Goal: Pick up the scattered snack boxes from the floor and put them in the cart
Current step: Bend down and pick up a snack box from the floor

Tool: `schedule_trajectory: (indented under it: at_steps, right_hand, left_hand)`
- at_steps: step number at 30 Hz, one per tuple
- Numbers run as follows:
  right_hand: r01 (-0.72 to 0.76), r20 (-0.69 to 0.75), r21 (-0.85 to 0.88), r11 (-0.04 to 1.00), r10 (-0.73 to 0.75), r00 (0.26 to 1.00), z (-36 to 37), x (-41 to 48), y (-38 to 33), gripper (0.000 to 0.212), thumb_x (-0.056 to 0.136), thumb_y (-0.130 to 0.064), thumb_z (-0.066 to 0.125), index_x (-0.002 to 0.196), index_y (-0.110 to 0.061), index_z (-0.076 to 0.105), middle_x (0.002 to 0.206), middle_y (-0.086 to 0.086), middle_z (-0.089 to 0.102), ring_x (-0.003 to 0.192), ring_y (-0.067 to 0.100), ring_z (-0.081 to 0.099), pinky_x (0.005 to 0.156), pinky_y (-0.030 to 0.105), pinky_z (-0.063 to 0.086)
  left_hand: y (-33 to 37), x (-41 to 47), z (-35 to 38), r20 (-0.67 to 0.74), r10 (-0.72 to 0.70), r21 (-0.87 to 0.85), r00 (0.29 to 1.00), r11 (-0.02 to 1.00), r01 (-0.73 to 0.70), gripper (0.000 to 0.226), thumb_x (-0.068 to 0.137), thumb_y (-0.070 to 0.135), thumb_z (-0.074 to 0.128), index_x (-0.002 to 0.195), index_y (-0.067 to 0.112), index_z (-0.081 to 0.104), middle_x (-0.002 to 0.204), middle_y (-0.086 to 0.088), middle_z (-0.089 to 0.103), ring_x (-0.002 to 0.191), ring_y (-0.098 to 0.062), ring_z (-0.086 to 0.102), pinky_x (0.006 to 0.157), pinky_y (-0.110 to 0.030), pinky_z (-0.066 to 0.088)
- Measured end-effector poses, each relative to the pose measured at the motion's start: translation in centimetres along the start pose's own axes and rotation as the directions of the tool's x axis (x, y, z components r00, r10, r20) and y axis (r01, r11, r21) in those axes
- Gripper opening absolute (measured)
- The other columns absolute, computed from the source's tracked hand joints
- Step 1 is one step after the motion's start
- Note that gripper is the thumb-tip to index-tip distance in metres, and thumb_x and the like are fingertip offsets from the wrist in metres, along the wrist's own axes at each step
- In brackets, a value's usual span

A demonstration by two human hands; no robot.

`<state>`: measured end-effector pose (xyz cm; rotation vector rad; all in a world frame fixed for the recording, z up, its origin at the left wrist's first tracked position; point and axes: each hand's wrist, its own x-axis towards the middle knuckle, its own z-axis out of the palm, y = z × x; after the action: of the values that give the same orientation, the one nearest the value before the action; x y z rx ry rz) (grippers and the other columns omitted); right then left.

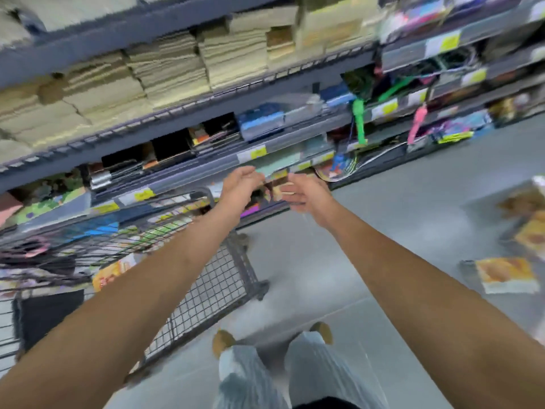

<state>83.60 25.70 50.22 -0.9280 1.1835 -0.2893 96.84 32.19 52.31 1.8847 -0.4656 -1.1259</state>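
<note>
The frame is blurred by motion. Both my arms reach forward above the far corner of the wire cart [212,278]. A small brown and yellow snack box [277,188] sits between my hands. My left hand [240,188] curls its fingers round the box's left side. My right hand [305,197] lies with straight fingers against its right side. Inside the cart lies an orange snack box [110,277] among other packs. On the floor at the right lie three more snack boxes [505,274], [532,236], [523,202].
Store shelving [206,125] with stacked paper goods, notebooks and hanging items runs across the back, close behind the cart. Grey floor [383,219] spreads between the cart and the boxes on the right. My feet [224,342] stand beside the cart's near corner.
</note>
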Motion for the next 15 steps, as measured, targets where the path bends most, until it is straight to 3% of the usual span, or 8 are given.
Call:
schedule_trajectory:
  at_steps: [2, 6, 10, 12, 15]
  right_hand:
    - [0.009, -0.037, 0.026, 1.000, -0.008, 0.999, -5.0, -0.6, -0.6, 0.016, 0.097, -0.031, 0.050, 0.107, -0.020, 0.054, 0.111, 0.006, 0.066, 0.096, 0.022, 0.061, 0.071, 0.027, 0.045]
    - [0.011, -0.140, 0.097, 0.995, 0.003, 0.990, -14.1, -1.9, -1.0, 0.030, 0.097, -0.031, 0.049, 0.121, -0.014, 0.057, 0.113, 0.006, 0.066, 0.098, 0.021, 0.061, 0.073, 0.028, 0.043]
    - [0.037, -0.287, 0.188, 0.981, 0.019, 0.958, -22.4, -3.2, -0.8, 0.010, 0.095, -0.029, 0.053, 0.090, -0.022, 0.059, 0.097, 0.002, 0.067, 0.085, 0.020, 0.061, 0.076, 0.031, 0.043]
    - [0.066, -0.356, 0.221, 0.973, 0.018, 0.934, -26.3, -3.8, -0.5, 0.009, 0.094, -0.029, 0.053, 0.094, -0.022, 0.057, 0.091, 0.000, 0.067, 0.082, 0.018, 0.062, 0.076, 0.031, 0.043]
    - [0.095, -0.437, 0.248, 0.964, 0.023, 0.899, -31.4, -4.5, 0.0, 0.009, 0.093, -0.029, 0.054, 0.097, -0.020, 0.055, 0.092, 0.001, 0.067, 0.077, 0.016, 0.064, 0.070, 0.029, 0.042]
  left_hand:
    - [1.3, -0.1, 4.9, 0.063, 0.006, 0.040, 0.998, 0.999, -0.008, 0.043, 0.091, 0.024, 0.060, 0.132, 0.013, 0.051, 0.101, -0.001, 0.060, 0.090, -0.014, 0.056, 0.068, -0.024, 0.041]
    - [4.0, -0.4, 14.0, 0.140, 0.005, 0.073, 0.990, 0.997, -0.015, 0.039, 0.090, 0.022, 0.060, 0.128, 0.014, 0.054, 0.099, -0.001, 0.060, 0.088, -0.012, 0.055, 0.062, -0.021, 0.037]
    - [6.6, -0.8, 22.4, 0.291, -0.009, 0.133, 0.957, 0.991, -0.031, 0.022, 0.091, 0.022, 0.059, 0.113, 0.018, 0.060, 0.085, 0.003, 0.057, 0.085, -0.014, 0.053, 0.059, -0.022, 0.033]
    - [7.5, -0.7, 26.4, 0.387, -0.013, 0.186, 0.922, 0.980, -0.064, 0.003, 0.090, 0.022, 0.059, 0.092, 0.024, 0.057, 0.088, -0.001, 0.053, 0.081, -0.014, 0.050, 0.055, -0.023, 0.028]
    - [8.4, 0.0, 32.1, 0.485, -0.011, 0.261, 0.874, 0.956, -0.133, 0.008, 0.089, 0.024, 0.061, 0.095, 0.024, 0.056, 0.080, 0.003, 0.052, 0.071, -0.010, 0.049, 0.053, -0.021, 0.027]
